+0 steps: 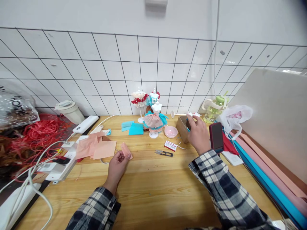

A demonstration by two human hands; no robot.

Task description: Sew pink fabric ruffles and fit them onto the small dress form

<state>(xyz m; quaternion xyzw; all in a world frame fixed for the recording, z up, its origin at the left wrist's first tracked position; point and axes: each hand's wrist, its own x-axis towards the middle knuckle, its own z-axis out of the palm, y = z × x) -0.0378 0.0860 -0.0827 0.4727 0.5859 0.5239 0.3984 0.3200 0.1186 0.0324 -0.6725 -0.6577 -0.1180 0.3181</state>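
Observation:
My left hand (pixel 119 163), above the near middle of the wooden table, pinches a small folded piece of peach crepe paper (pixel 126 150) between thumb and fingers. Behind it to the left lie larger peach crepe paper sheets (pixel 105 149). My right hand (pixel 198 134) reaches over a small brown cardboard box (pixel 182 130); its fingertips dip behind or inside the rim, so their grip is hidden. Bits of white and blue show at the box's opening. Between the hands lie black thread snips (pixel 164 153) and a red-and-white card (pixel 170 145).
Three mini dress forms (pixel 157 108) in paper dresses stand near the tiled wall, beside blue paper sheets (pixel 136 128) and a pink bowl (pixel 171 131). A phone (pixel 216 137) stands by my right wrist. Cables and a power strip (pixel 62 164) lie left; a green-lidded bottle (pixel 213 110) stands right.

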